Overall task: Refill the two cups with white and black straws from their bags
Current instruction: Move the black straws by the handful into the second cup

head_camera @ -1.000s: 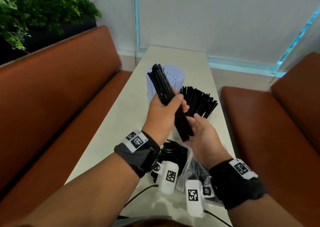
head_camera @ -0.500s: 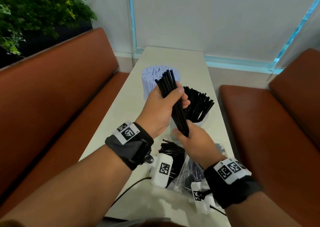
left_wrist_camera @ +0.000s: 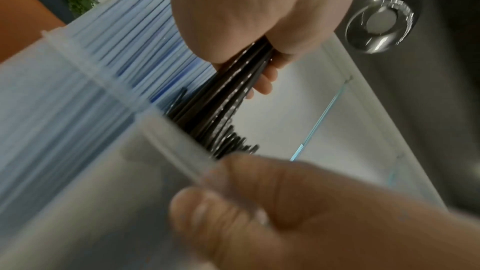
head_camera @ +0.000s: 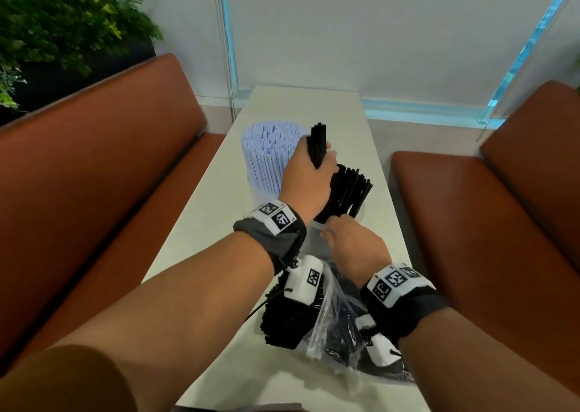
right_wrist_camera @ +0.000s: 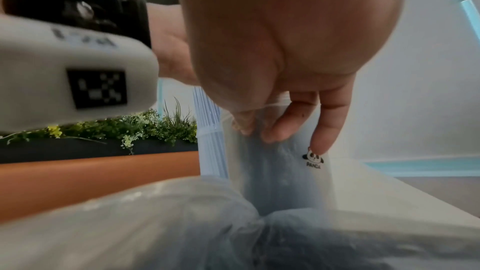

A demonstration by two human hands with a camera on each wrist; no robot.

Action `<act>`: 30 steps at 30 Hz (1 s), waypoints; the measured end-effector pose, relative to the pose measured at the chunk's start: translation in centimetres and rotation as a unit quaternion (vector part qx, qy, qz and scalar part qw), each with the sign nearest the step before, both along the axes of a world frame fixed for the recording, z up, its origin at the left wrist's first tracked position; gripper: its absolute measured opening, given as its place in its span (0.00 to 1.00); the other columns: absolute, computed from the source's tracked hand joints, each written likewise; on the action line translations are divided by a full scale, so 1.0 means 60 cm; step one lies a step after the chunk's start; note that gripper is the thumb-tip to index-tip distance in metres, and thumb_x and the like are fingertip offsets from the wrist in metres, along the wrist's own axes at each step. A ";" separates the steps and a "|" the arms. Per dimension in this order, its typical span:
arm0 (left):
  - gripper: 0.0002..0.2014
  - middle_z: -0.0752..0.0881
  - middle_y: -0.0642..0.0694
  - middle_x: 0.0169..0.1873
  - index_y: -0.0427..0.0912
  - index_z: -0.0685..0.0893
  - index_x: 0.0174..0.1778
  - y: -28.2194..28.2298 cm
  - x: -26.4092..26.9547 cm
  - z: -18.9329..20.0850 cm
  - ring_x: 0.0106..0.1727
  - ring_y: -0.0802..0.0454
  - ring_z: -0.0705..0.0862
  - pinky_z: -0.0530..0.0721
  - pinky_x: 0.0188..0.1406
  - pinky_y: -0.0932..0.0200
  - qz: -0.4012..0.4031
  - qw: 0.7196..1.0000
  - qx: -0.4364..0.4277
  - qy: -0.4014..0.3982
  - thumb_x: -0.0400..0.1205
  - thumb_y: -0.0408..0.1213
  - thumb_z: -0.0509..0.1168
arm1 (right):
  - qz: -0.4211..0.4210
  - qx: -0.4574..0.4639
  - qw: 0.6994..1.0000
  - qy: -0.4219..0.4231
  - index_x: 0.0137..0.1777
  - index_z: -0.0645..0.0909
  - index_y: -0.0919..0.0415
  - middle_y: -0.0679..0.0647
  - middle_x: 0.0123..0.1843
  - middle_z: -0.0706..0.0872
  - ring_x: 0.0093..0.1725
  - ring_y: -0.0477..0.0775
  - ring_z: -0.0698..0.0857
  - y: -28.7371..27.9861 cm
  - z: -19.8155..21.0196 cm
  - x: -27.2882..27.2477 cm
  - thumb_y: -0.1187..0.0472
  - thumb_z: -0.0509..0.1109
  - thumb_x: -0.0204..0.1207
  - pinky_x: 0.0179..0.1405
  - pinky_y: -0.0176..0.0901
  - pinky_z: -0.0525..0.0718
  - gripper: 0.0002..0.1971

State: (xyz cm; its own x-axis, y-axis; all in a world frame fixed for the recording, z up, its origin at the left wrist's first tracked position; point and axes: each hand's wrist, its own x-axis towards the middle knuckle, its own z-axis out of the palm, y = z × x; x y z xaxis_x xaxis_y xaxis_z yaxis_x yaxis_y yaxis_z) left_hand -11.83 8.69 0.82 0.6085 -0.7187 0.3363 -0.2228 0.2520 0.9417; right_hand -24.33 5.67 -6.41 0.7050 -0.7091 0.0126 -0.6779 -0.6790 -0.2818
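Left wrist: dark grey strap (head_camera: 276, 239), white coded tag (head_camera: 273, 219). A white camera unit (head_camera: 306, 283) hung at its 6 o'clock, black cable (head_camera: 266, 298) attached. Right wrist: matching strap (head_camera: 408, 311) and tag (head_camera: 394, 281).

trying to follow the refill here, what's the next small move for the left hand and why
Probably push down and let go. The left hand grips a bundle of black straws whose lower ends already sit in the clear cup among the others, while the right hand holds the cup's rim.

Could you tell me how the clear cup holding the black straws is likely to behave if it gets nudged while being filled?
The clear cup looks thin-walled, so probably light and apt to slide. The black straws stand well above its rim and fan to one side, so it may tip easily. The right hand gripping its rim suggests it needs steadying while the left hand pushes a bundle in.
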 end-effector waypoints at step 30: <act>0.30 0.70 0.41 0.79 0.44 0.66 0.82 -0.067 0.016 -0.032 0.78 0.37 0.69 0.61 0.80 0.39 -0.051 0.691 0.301 -0.656 0.86 0.54 0.57 | 0.029 -0.005 0.997 0.066 0.77 0.74 0.49 0.50 0.72 0.74 0.67 0.50 0.78 -0.016 -0.002 0.009 0.55 0.62 0.87 0.63 0.51 0.84 0.19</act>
State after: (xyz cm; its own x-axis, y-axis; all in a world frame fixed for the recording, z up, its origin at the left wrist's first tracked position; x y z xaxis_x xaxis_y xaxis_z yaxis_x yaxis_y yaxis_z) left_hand -10.87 4.66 -1.09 0.0005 -0.9851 0.1717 -0.9935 -0.0201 -0.1121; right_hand -23.82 4.70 -6.51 0.7406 -0.6677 -0.0759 -0.6684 -0.7203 -0.1854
